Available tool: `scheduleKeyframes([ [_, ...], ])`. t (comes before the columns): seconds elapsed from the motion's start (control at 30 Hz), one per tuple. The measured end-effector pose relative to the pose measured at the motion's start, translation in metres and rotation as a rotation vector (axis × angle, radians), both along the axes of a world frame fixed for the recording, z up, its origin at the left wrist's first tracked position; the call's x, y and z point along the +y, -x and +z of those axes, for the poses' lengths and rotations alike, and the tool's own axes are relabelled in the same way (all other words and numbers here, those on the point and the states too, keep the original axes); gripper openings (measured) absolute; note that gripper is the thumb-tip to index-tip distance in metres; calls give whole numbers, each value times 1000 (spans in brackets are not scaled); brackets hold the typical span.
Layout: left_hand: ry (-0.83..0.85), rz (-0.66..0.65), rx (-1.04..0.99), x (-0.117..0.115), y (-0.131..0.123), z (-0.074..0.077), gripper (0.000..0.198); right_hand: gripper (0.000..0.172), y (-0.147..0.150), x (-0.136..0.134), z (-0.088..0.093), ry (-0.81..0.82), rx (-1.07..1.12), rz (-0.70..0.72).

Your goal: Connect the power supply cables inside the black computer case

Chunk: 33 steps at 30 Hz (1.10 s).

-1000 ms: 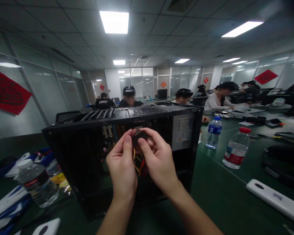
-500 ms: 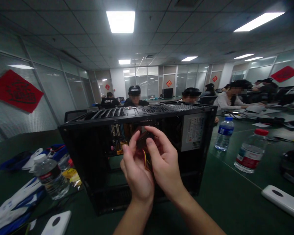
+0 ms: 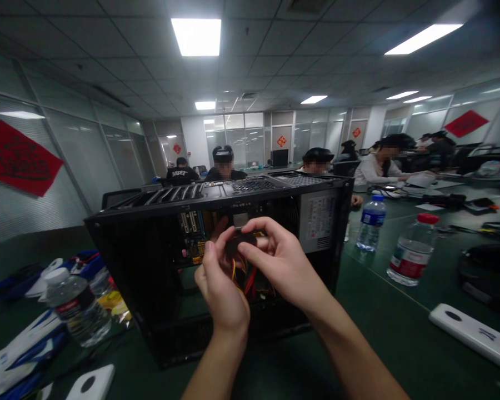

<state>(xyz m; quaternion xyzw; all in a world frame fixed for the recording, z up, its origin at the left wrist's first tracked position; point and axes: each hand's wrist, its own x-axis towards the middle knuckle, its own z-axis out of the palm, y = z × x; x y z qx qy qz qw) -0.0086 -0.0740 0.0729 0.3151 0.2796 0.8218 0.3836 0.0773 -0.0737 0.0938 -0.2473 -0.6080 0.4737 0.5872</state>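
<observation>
An open black computer case (image 3: 120, 272) stands on the table before me, its open side facing me. My left hand (image 3: 223, 297) and my right hand (image 3: 285, 264) meet in front of that opening. Between their fingertips is a small dark cable connector (image 3: 238, 243); its exact shape is blurred. Yellow and red wires (image 3: 249, 282) hang below it, between my palms. Inside the case, a motherboard (image 3: 195, 236) shows behind my left fingers. A silver power supply (image 3: 319, 219) with a label sits at the upper right of the case.
A clear bottle with a white cap (image 3: 77, 308) and white-and-blue gloves (image 3: 19, 355) lie to the left. On the right stand a blue-capped bottle (image 3: 370, 222), a red-capped bottle (image 3: 412, 250) and a white device (image 3: 470, 333). Several people sit beyond the case.
The view has shifted slightly to the right. My hands have lowered a little with the connector, and my right hand has turned flatter. More of the red wires shows now.
</observation>
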Motion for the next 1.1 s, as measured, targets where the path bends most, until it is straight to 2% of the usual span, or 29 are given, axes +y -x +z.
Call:
scheduleKeyframes([
  [0.2, -57, -94, 126, -3, -8, -6, 44, 29, -17, -2, 5, 28, -17, 16],
  [0.33, -111, -144, 305, -5, -9, -11, 44, 33, -22, 0, 5, 19, 43, -37],
  [0.47, -120, -180, 474, -6, -5, -9, 49, 39, -26, 4, 6, 37, 118, -64],
  [0.57, -122, -132, 576, -5, 0, -5, 52, 42, -29, 6, 7, 49, 150, -67],
  [0.77, -134, 109, 763, -4, 10, -2, 38, 46, -28, 6, 9, 27, 166, -145],
  [0.9, -138, 227, 757, -7, 8, -3, 34, 45, -22, 5, 8, -9, 163, -167],
  [1.1, -159, 187, 666, -8, 0, -4, 39, 37, -18, 6, 9, -95, 85, -262],
])
